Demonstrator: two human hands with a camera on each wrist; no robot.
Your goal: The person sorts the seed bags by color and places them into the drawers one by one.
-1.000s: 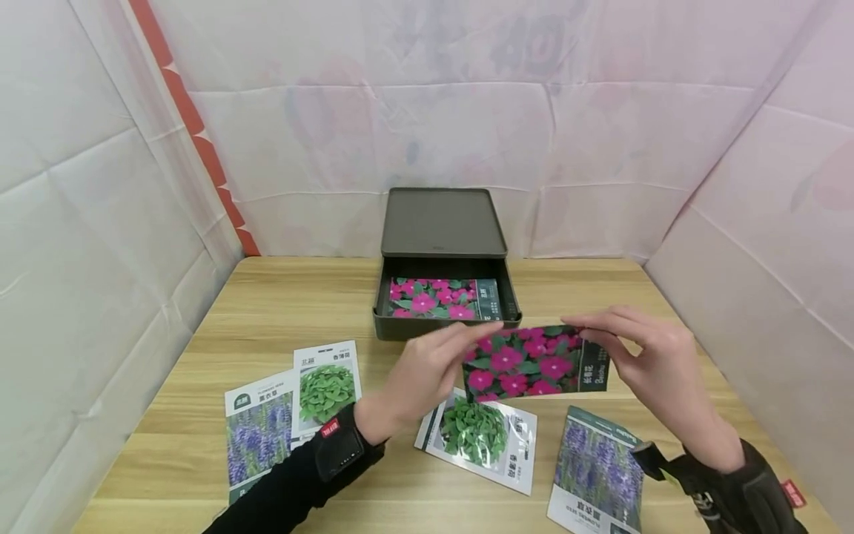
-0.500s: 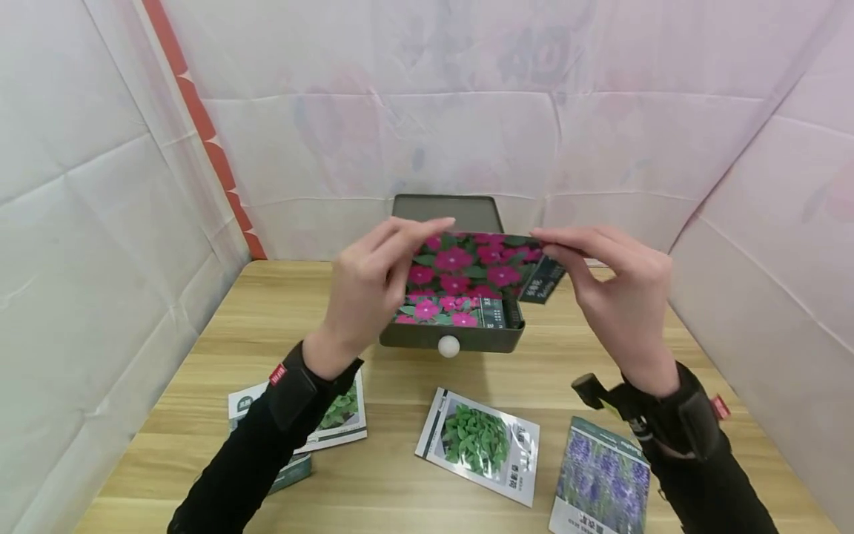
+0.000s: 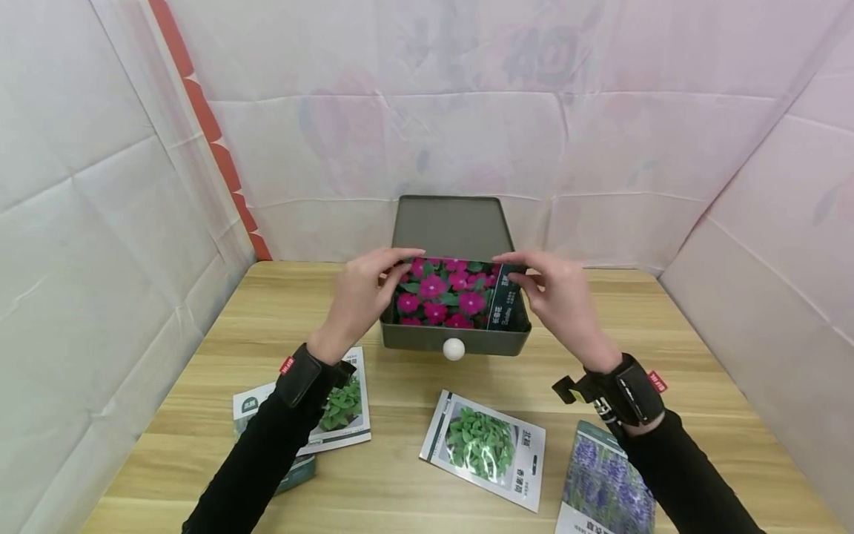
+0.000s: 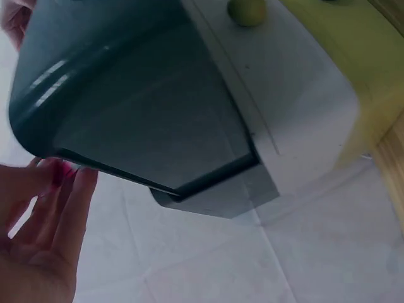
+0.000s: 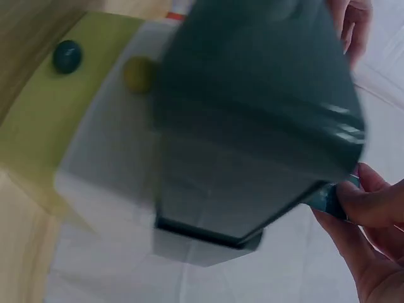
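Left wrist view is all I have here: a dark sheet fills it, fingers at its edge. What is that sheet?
Observer: A seed packet printed with pink flowers; you see its dark back. The left hand pinches one end.
Operator: Is the other end held too?
Observer: Yes, the right hand pinches the end with the dark text strip.
Operator: What lies under it?
Observer: An open grey drawer with a white knob; the packet is held at its opening.
Operator: Anything else on the table?
Observer: Two leaf packets and a lavender packet lie on the table nearer the person.
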